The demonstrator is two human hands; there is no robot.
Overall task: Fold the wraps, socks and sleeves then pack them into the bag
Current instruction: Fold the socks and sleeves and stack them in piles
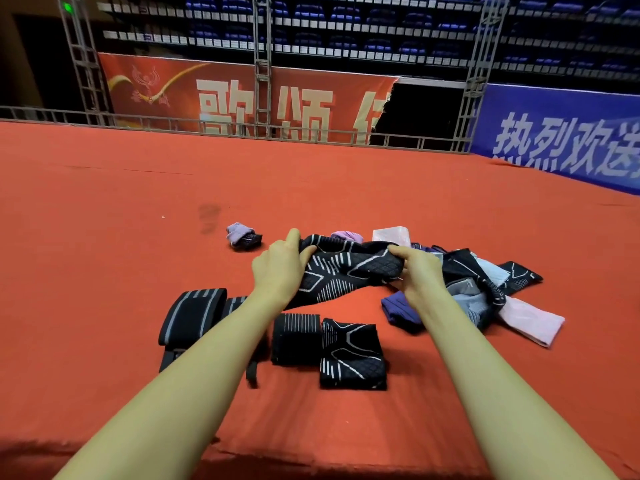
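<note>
Red carpet; folded black wraps; sock pile.

Indoor sports arena: tiered blue seats, red banner, metal truss, red carpet.

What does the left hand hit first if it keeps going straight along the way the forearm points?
Likely nothing soon. The left hand, gripping the black patterned sleeve, points up and slightly right. Past its thumb lies only bare red carpet. The folded purple sock sits off to its left, though depth is hard to judge.
</note>
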